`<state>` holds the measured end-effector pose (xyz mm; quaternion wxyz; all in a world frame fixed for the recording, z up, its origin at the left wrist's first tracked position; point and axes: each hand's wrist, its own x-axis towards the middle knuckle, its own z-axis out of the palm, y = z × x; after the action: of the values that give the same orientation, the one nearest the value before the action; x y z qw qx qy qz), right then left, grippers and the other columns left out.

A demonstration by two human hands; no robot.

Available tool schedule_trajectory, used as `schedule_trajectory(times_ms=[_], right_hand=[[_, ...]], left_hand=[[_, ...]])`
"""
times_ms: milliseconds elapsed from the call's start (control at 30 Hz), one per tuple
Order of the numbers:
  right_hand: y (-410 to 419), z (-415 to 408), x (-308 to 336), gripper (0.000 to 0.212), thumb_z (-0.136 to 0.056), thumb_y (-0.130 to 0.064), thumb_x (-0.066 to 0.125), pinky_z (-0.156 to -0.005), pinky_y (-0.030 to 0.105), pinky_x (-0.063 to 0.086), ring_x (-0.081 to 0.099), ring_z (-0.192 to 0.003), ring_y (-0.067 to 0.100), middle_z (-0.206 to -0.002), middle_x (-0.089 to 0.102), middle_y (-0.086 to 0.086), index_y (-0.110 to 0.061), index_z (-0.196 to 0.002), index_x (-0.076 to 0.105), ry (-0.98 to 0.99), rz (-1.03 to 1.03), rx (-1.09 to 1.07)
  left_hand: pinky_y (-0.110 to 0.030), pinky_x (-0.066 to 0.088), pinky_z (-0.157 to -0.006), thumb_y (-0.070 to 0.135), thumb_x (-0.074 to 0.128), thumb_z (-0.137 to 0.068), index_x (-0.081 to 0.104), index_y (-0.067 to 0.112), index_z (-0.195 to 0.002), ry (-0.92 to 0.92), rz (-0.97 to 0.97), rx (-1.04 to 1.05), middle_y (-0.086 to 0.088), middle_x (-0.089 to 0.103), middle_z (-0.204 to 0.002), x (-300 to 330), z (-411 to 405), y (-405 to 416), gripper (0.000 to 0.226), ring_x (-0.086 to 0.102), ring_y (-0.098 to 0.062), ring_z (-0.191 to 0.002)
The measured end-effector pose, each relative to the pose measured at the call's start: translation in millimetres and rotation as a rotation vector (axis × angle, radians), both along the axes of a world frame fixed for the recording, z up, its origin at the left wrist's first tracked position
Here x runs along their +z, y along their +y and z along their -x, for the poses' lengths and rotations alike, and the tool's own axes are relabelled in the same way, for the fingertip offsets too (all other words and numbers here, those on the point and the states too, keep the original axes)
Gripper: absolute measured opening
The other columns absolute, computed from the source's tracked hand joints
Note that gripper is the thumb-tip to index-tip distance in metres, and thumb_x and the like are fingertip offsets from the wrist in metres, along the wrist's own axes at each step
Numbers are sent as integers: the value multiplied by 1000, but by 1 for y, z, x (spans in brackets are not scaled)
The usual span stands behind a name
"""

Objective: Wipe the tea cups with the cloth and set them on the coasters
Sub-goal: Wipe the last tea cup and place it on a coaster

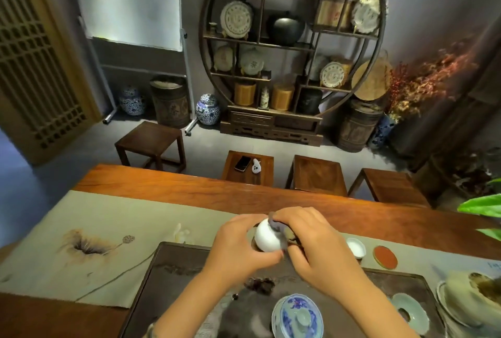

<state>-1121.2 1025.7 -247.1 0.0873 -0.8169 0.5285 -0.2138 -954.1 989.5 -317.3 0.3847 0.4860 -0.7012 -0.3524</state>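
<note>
We see the left hand (pixel 238 245) curled round a white cup (pixel 267 237), held up over the far edge of the dark tray (pixel 168 264), not resting on anything. The right hand (pixel 311 240) pinches a dark cloth (pixel 279 225) against the cup's right side and top, so both hands are occupied, neither is wide.

The cup lies tilted, its rounded body facing us; its long axis seems to run away and to the left (mouth not visible, so we cannot tell for sure).

Key relation for the placing: the bare red coaster (pixel 385 257) sits on the runner (pixel 81 229) to the right of the held cup, past the right hand, just beyond the tray's far right corner. Between the hands and that coaster stands a second cup (pixel 355 247), upright, near the coaster but apart from it; whether it sits on its own coaster we cannot tell.

We judge the wiping step is in hand, the cup not yet set down. The right hand is nearer the coaster, but the left one carries the cup, so the move would have to cross rightward over or round the second cup (risk of a knock there). The cup must also be turned upright first.

A blue-and-white lidded bowl (pixel 296 316) stands near on the tray, out of that path.
</note>
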Motion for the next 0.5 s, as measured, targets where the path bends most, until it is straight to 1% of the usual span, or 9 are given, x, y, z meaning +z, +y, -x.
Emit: schedule_trajectory(times_ms=[33,67,133,233,333,433,500], right_hand=[[-2,2,1,48,-68,-1,53,-91,28,45,51,-108,19,-117,60,-3,-14,-113,61,11,10,16],[-2,4,3,48,-67,0,54,-93,25,42,51,-109,19,-119,60,-1,-12,-114,62,19,17,24],[-2,4,4,48,-67,2,54,-94,23,40,51,-108,20,-118,60,2,-10,-113,62,22,32,32],[-1,0,6,45,-69,1,52,-92,26,42,51,-106,21,-117,59,2,-9,-111,63,9,49,36],[0,-5,8,43,-69,2,51,-91,27,43,51,-104,22,-116,59,3,-8,-109,63,-7,74,32],[1,-9,8,42,-69,3,53,-90,29,44,52,-103,22,-115,60,3,-8,-109,63,-19,96,19],[1,-11,9,42,-69,3,52,-91,29,45,53,-103,23,-115,60,3,-8,-108,63,-25,118,10]], left_hand=[[-5,42,-81,46,75,-54,67,52,-101,10,8,15,29,67,-104,2,2,0,49,58,10,-104],[-6,43,-81,46,75,-54,65,56,-100,16,22,31,28,67,-104,4,4,0,48,59,10,-104],[-5,44,-78,46,74,-54,60,63,-94,18,50,54,29,67,-102,7,7,2,46,59,11,-102],[-4,43,-77,46,74,-52,58,67,-89,23,63,71,33,66,-99,10,7,3,46,59,12,-101],[-4,44,-78,44,77,-51,58,69,-88,34,79,84,35,66,-98,10,5,3,49,60,12,-101],[-2,43,-78,44,77,-50,57,74,-89,38,100,79,41,63,-100,13,2,0,54,58,13,-102],[0,41,-79,45,76,-50,57,73,-88,40,115,67,42,63,-100,15,0,-1,51,56,16,-103]])
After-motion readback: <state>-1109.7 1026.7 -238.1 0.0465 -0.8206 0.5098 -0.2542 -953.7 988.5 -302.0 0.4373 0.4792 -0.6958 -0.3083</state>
